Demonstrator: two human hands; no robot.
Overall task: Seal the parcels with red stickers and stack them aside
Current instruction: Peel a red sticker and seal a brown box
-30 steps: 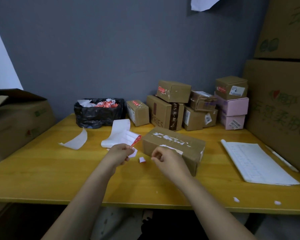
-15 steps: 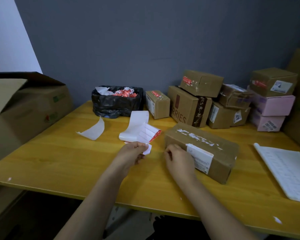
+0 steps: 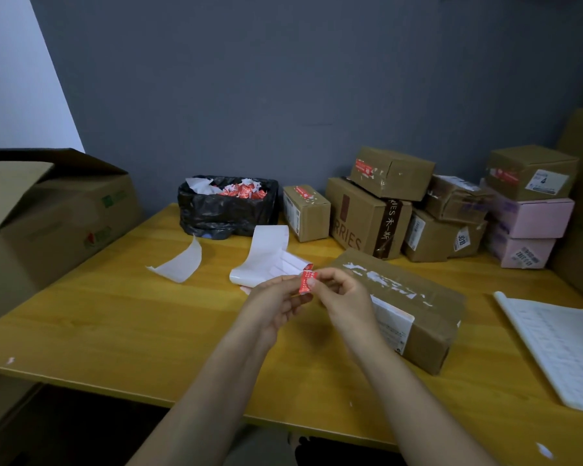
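From the head camera, the left hand (image 3: 274, 306) and right hand (image 3: 345, 297) meet above the yellow tabletop (image 3: 115, 326), each pinching the small red sticker (image 3: 305, 280) upright between fingertips. The brown parcel (image 3: 431, 319) lies flat just right of the hands. Behind them lies a curled white backing sheet (image 3: 266, 258), and stickered parcels (image 3: 387, 169) are piled against the wall.

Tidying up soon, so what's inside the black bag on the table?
The black bag shows crumpled red-and-white scraps and torn white paper on top; whatever lies beneath them is covered.
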